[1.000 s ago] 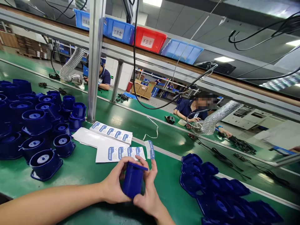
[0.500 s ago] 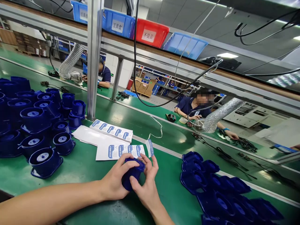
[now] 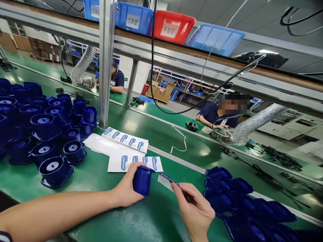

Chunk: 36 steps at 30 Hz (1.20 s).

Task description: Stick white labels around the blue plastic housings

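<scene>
My left hand (image 3: 128,188) is wrapped round a dark blue plastic housing (image 3: 142,181), raised a little over the green bench with its smooth side towards me. To the right of it, my right hand (image 3: 195,208) pinches one end of a peeled label (image 3: 166,180), printed blue and white. The label's free end points at the housing, a small gap apart from it. Just behind my left hand lies a sheet of the same labels (image 3: 117,163), partly covered by my fingers. Another label sheet (image 3: 126,139) and blank white backing paper (image 3: 97,144) lie farther back.
Many blue housings (image 3: 54,171) crowd the bench's left; more (image 3: 227,188) stand in rows at right. A metal post (image 3: 104,67) rises behind the sheets. Overhead, a shelf holds blue bins and a red bin (image 3: 174,28). A co-worker (image 3: 214,112) sits across the line beside a duct (image 3: 257,124).
My right hand has come off the housing and moved right, with the label now pinched at its end and turned towards the housing. My left hand keeps hold of the housing, now turned more upright.
</scene>
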Motion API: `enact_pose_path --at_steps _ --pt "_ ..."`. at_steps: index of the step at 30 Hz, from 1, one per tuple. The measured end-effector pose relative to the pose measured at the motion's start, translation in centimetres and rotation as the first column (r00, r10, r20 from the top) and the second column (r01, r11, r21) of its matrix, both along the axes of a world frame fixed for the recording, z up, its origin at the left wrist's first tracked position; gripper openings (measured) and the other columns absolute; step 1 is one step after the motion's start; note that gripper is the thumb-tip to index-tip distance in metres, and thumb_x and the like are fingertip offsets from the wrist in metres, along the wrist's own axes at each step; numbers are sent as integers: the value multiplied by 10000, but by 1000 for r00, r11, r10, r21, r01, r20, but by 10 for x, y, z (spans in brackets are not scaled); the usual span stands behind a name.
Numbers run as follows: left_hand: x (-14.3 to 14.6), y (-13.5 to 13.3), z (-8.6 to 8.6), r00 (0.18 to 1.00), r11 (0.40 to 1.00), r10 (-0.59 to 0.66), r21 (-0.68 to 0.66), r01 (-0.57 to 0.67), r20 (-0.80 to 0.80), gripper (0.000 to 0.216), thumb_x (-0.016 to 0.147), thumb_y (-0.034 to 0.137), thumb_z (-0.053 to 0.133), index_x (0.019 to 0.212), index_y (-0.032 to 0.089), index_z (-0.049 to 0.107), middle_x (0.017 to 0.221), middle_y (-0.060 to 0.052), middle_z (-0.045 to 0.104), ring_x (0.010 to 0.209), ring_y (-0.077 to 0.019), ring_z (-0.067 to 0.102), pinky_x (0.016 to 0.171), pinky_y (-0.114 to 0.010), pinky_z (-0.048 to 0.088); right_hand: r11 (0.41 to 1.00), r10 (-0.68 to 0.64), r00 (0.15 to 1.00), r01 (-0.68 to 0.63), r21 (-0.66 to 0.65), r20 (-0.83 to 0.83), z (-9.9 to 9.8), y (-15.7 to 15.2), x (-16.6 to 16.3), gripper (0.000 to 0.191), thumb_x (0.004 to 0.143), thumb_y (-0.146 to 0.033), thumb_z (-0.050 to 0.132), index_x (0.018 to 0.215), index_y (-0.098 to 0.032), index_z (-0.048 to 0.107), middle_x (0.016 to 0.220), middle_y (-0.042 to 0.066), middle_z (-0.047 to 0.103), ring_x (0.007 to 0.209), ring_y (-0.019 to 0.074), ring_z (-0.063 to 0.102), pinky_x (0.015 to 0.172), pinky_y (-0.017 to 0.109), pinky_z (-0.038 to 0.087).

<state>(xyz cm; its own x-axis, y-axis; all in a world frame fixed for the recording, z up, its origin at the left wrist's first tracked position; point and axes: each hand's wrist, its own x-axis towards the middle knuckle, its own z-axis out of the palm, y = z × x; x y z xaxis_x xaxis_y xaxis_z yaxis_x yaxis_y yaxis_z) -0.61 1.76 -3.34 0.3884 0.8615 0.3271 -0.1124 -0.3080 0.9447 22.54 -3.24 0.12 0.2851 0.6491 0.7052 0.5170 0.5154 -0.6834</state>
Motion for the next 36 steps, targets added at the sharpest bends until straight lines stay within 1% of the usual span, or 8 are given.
enact_pose_path --at_steps 2,4,7,10,13,20,29,36 --pt "0 1 -1 999 997 42 65 -40 -30 879 642 -30 719 1407 301 438 1382 -89 479 1283 -314 529 1096 -468 460 988 4 984 -31 -151 -176 -5 1 -6 145 792 -285 911 788 -214 785 743 48 713 623 205 628 541 316 513" --pt "0 2 -1 997 994 69 84 -65 -43 879 635 -48 684 1404 305 445 1385 -85 466 1304 -319 513 1141 -496 419 955 -7 944 -92 -283 -329 -10 2 -14 224 734 -364 942 752 -195 797 691 50 710 568 193 617 502 297 523" --pt "0 3 0 997 995 72 75 -69 -39 893 612 -62 660 1398 298 440 1384 -86 466 1306 -325 512 1150 -506 403 905 9 897 -195 -378 -441 -17 3 -26 269 683 -392 965 712 -187 794 632 42 689 520 169 593 466 262 521" --pt "1 3 1 996 995 71 79 -67 -45 862 626 -37 689 1385 295 448 1368 -82 476 1286 -321 520 1135 -497 409 892 51 890 -245 -380 -453 -22 1 -33 256 687 -361 963 682 -188 775 640 36 685 539 159 603 484 235 536" --pt "2 4 2 996 995 67 83 -62 -58 832 646 -25 699 1374 295 457 1350 -76 486 1264 -308 532 1124 -484 417 903 72 902 -241 -357 -426 -25 -1 -35 240 708 -332 950 673 -189 761 650 29 676 544 151 603 482 215 532" --pt "2 5 3 995 995 75 64 -71 -71 803 651 -4 737 1357 273 474 1329 -88 508 1239 -313 539 1097 -469 446 903 69 915 -226 -365 -397 -25 0 -34 227 730 -309 935 669 -185 755 644 30 664 525 141 583 460 201 519" --pt "1 6 1 996 998 49 40 -46 -79 820 667 -8 737 1369 305 450 1354 -79 479 1273 -304 521 1119 -483 430 895 86 925 -236 -379 -371 -23 -2 -37 201 754 -287 921 684 -192 758 651 25 674 545 145 610 480 190 543" --pt "1 8 1 994 998 55 36 -52 -95 774 693 29 746 1357 306 461 1340 -77 486 1258 -301 531 1102 -489 450 897 77 929 -222 -381 -361 -25 0 -38 192 751 -279 923 693 -191 762 662 29 681 550 146 613 484 195 551"
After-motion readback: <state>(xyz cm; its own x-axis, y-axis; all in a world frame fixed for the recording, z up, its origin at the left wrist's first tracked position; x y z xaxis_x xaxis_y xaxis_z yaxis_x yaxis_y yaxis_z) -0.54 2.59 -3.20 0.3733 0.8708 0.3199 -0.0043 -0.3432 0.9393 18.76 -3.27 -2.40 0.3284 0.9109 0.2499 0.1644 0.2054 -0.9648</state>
